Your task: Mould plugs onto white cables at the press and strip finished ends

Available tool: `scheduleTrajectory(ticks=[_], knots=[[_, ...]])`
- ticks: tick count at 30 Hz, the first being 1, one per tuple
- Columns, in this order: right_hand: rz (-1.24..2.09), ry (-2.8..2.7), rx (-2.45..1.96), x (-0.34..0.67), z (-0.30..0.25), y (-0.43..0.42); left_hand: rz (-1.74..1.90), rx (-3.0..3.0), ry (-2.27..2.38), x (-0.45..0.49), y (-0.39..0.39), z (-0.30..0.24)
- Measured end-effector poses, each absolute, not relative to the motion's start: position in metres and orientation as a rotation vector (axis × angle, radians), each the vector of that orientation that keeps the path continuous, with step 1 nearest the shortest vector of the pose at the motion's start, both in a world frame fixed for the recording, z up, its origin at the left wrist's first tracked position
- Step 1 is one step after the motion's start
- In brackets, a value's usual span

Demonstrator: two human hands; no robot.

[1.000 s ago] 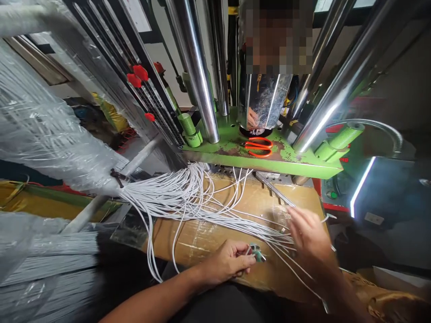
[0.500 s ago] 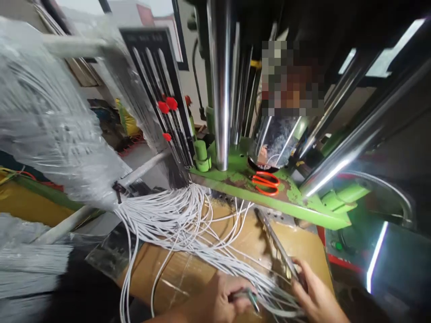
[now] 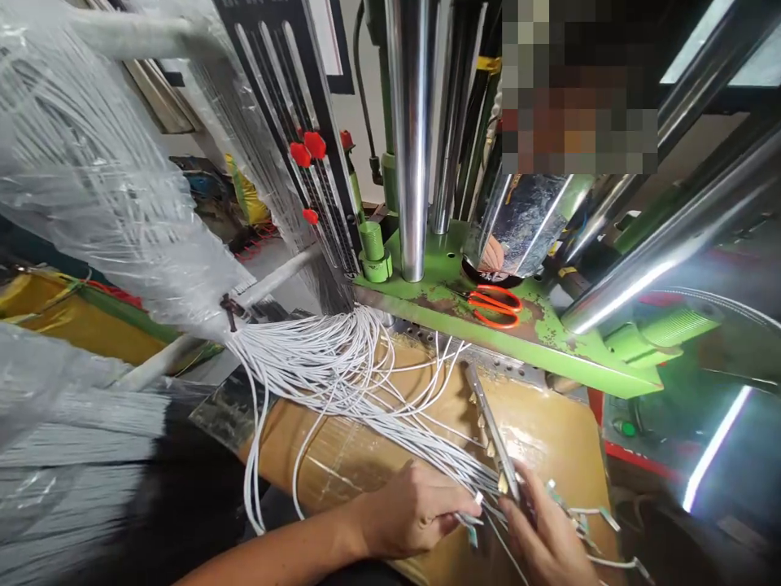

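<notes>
My left hand (image 3: 418,509) is closed around small cable ends (image 3: 471,521) with white and greenish connector tips, beside the metal bar. In my right hand (image 3: 543,521) is a long narrow metal bar (image 3: 495,435), its near end gripped between thumb and fingers. Small brass-coloured pieces (image 3: 481,419) stick out along the bar's left side. A thick bundle of white cables (image 3: 342,374) runs across the brown taped work surface (image 3: 342,464) and passes beneath both hands. More connector ends (image 3: 601,517) lie spread out to the right of my right hand.
Behind the work surface stands a green machine base (image 3: 421,305) with upright chrome columns (image 3: 412,163). Orange-handled scissors (image 3: 497,305) lie on it. Plastic-wrapped cables (image 3: 110,187) hang on a rack at left, near a black slotted panel with red knobs (image 3: 314,145).
The view has shifted, so the machine sits higher and further right. My left hand now shows connector tips pointing toward the bar. Cable ends have come into sight right of my right hand.
</notes>
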State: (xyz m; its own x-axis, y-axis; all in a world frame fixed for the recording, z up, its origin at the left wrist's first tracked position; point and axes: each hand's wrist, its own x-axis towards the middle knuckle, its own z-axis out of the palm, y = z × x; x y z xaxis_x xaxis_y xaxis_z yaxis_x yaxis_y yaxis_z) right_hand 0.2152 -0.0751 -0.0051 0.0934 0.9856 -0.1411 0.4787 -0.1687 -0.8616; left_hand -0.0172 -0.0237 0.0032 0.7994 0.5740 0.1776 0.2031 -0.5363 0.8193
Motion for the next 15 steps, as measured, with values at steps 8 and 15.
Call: scheduleTrajectory(ticks=[8,15], knots=[[1.188,-0.994,-1.730,0.160,-0.021,-0.098,0.570,2.145,0.580,-0.020,-0.026,-0.009],[1.081,-1.056,-1.742,0.152,-0.022,-0.098,0.536,2.348,0.541,-0.019,-0.025,-0.004]])
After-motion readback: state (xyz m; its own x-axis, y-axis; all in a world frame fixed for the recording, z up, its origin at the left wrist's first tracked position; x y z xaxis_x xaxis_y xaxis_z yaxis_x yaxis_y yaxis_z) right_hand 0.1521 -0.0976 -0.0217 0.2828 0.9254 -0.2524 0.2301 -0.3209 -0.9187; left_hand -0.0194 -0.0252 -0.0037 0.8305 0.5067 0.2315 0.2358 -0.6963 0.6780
